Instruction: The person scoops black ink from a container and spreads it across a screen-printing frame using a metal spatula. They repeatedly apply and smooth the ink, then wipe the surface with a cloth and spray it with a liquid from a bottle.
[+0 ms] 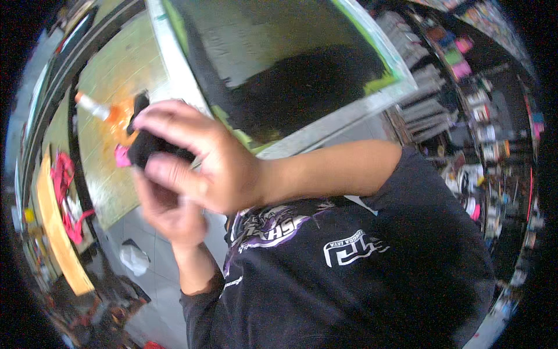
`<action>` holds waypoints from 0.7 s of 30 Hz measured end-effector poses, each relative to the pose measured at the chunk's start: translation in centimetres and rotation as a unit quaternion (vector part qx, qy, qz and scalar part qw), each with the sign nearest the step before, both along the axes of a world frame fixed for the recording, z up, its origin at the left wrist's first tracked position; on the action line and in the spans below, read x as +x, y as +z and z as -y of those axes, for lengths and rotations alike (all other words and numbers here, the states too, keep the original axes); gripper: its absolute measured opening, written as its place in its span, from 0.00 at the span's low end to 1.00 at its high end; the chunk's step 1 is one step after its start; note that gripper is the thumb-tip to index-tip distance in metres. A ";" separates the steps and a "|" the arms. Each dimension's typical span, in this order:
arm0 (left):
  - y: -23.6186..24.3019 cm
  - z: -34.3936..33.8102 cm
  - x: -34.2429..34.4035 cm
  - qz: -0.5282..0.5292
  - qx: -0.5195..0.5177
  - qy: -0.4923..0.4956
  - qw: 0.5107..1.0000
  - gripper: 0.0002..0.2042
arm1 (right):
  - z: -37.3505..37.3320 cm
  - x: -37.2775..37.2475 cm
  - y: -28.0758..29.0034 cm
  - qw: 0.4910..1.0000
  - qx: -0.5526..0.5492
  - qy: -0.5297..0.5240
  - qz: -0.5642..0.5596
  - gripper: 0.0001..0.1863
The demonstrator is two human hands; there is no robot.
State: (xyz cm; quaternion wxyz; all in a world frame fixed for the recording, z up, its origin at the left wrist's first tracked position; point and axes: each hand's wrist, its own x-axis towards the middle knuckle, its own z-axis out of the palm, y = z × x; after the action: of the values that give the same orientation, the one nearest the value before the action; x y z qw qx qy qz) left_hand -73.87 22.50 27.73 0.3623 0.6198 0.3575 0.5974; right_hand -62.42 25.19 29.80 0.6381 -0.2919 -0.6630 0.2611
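My right hand (218,154) comes across from the right, its fingers curled round a soft-looking black bundle (157,146), perhaps cloth. Just below it is my left hand (174,212), its blurred fingers curled up against the same bundle. Motion blur hides how far each hand grips it. Beyond the fingertips, an orange and white bottle-like thing (96,107) lies over a yellowish, orange-stained board (107,180). A small pink piece (122,156) shows beside the bundle.
A large pale-framed screen (343,119) with dark mesh and green edges lies ahead of my right forearm. To the left are a wooden plank (61,232) and pink-red straps (67,198). A white plastic bag (133,257) rests on grey floor tiles. Shelves of containers (485,131) line the right.
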 end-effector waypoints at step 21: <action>-7.6 -4.3 5.1 -0.244 -0.154 0.124 0.950 0.22 | -5.3 27.4 -8.3 0.874 -0.162 -0.152 0.433 0.08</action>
State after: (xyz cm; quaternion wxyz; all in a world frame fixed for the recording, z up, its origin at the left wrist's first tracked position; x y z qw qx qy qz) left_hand -68.73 26.81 20.12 0.2783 0.6340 0.5963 0.4062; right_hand -35.03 30.47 21.49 0.2632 -0.5722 -0.7687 0.1118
